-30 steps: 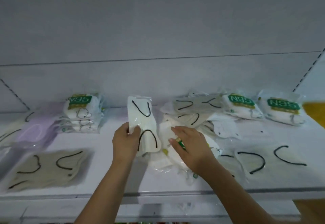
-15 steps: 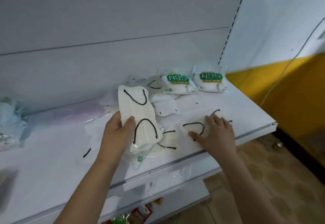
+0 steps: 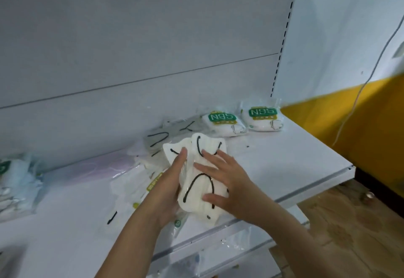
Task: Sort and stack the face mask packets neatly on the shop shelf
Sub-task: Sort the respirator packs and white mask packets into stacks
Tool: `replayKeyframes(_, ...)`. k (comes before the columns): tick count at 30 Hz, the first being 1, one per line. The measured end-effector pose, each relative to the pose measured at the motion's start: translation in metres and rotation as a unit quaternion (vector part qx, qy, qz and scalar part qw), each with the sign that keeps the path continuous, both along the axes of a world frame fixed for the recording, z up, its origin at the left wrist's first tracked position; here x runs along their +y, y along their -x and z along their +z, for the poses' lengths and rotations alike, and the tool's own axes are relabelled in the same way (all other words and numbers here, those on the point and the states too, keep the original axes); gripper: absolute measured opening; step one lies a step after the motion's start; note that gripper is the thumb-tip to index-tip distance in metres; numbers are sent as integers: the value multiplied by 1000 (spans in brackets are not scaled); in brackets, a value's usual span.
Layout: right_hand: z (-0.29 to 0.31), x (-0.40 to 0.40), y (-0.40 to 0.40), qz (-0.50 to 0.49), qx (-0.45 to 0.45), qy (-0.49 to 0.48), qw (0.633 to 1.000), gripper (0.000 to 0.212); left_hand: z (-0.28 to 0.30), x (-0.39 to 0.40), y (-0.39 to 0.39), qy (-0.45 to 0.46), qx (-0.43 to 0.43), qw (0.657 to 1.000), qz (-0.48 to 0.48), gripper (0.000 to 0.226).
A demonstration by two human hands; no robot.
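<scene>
A: What's in the hands?

B: A small bunch of white face mask packets with black ear loops, in clear plastic sleeves (image 3: 202,187). They're held just above the front edge of the white metal shop shelf (image 3: 295,168). The left hand (image 3: 172,190) grips the bunch from its left side, thumb up along the top packet. The right hand (image 3: 227,181) lies across the front, fingers spread and mostly straight, thumb low on the packet.

A: Why both hands?

B: The sleeves look slippery and the packets sit fanned, one corner poking out behind the other. I'd guess the right palm is squaring them against the left so the bunch goes down as one tidy stack.

A: And beyond the hands?

B: Just behind the fingertips lies a grey mask packet with black loops (image 3: 161,140), loose and crooked. Further back and to the right of the hands, two white N95 packets with green labels (image 3: 225,124) sit side by side against the back panel, already grouped. Under the left forearm and to its left, more clear packets (image 3: 131,187) are scattered flat. Far left there's a bluish pile (image 3: 15,181), too blurred to name.

A: Much left?

B: I'd say plenty; most packets lie unsorted.
</scene>
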State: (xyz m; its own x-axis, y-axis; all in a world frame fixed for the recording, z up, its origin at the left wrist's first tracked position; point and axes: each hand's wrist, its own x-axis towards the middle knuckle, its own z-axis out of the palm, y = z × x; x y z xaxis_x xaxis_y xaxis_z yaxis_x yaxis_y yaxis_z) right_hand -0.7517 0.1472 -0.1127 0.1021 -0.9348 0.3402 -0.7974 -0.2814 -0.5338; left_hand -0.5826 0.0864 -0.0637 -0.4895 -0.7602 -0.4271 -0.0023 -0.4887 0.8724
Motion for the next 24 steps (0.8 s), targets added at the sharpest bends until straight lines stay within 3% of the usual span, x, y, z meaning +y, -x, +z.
replayKeyframes(3,-1,-2,-8,49,-108,-96,988,83,-1,-3,-13,75,-56,996,-5,31)
replayKeyframes(6,-7,3,-5,-126,-163,-70,976,74,-15,-16,-29,88,-129,981,112,19)
replayKeyframes(8,-13,5,-1,-225,-42,-106,968,73,-21,-21,-37,67,-146,972,169,14)
replayKeyframes(10,-19,4,0,-224,97,-167,955,75,-24,-22,-41,49,-152,971,181,14)
replayKeyframes(12,-18,3,0,-200,111,-197,953,57,-24,-24,-40,49,-153,970,180,14)
replayKeyframes(15,-12,1,8,-182,42,-185,965,22,-22,-26,-39,63,-156,968,189,15)
replayKeyframes(18,-2,0,35,-209,-71,-182,958,20,-16,-25,-38,72,-152,967,189,18)
replayKeyframes(22,37,10,78,-274,-236,-164,918,17,-8,-22,-35,55,-100,975,190,18)
replayKeyframes(24,64,20,91,-308,-366,-98,873,18,-6,-21,-30,36,-61,980,187,19)
